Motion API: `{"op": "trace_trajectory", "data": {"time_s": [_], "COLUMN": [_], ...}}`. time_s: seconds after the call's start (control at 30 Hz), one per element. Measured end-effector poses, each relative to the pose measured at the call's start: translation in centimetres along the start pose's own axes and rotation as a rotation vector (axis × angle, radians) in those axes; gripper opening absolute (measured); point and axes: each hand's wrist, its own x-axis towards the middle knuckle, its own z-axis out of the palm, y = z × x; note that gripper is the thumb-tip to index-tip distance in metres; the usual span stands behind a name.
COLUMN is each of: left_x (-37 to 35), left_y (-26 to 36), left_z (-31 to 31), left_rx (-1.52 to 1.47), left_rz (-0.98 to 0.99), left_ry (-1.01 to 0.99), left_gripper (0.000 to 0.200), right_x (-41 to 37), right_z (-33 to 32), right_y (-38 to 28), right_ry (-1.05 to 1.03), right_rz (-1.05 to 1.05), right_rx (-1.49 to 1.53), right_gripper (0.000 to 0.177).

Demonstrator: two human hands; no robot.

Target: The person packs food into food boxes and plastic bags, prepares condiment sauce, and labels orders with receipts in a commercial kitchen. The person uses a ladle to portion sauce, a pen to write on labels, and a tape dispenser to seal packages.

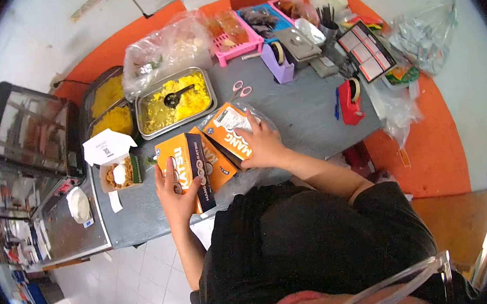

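Note:
My left hand [176, 200] grips an orange takeaway box [181, 158] with "KATSU" lettering, its thumb on the dark side panel and its fingers over the orange face. Another orange takeaway box [226, 127], bearing a white printed label, tilts under my right hand [261, 142], whose fingers are closed around its edge. Wedged between these two is a third orange box [217, 169], partly hidden. Clear plastic [240, 183] lies beneath and around them. Left of my left hand stands an open box [118, 173] holding fried food with a white topping.
Behind the boxes sits a metal tray [211, 105] of yellow rice with a black ladle [176, 97]. Pink scissors [241, 89], a purple tape dispenser [278, 66] and a red one [349, 103] rest on the grey table [311, 128]. A glass display case [26, 149] stands left.

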Motion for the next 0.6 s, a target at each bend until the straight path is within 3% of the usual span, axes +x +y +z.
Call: {"op": "trace_trajectory", "data": {"time_s": [0.07, 0.17, 0.27, 0.33, 0.4, 0.47, 0.53, 0.6], "left_x": [-0.3, -0.3, 0.2, 0.8, 1.6, 2.6, 2.7, 2.7], "left_y": [1.8, 4.9, 8.2, 10.3, 11.2, 11.4, 12.1, 13.2], "left_z": [-0.1, 0.1, 1.2, 2.7, 5.1, 8.0, 10.9, 12.6], "left_rx": [-0.007, 0.129, 0.246, 0.291, 0.217, 0.026, 0.040, 0.056], "left_rz": [-0.018, -0.021, -0.027, -0.013, 0.058, 0.046, 0.062, -0.046], "left_ry": [0.046, 0.048, -0.007, -0.046, -0.051, -0.067, -0.017, -0.032], "left_gripper": [0.075, 0.074, 0.073, 0.071, 0.070, 0.069, 0.073, 0.076], "right_x": [0.7, 3.6, 3.6, 2.3, 1.6, 0.5, -0.3, -0.9], "right_z": [-0.4, 0.9, -3.4, -5.8, -6.5, -8.6, -9.9, -10.3], "right_y": [0.7, 5.3, 7.4, 8.9, 11.3, 12.8, 14.2, 15.3], "right_ry": [0.000, 0.159, -0.080, -0.107, 0.103, 0.125, 0.146, 0.177], "right_rz": [0.004, -0.053, 0.132, 0.143, 0.068, 0.074, 0.079, 0.039], "right_rx": [0.009, 0.394, 1.426, 1.380, 1.282, 1.249, 1.218, 1.230], "right_gripper": [0.080, 0.076, 0.062, 0.062, 0.063, 0.063, 0.063, 0.066]}}
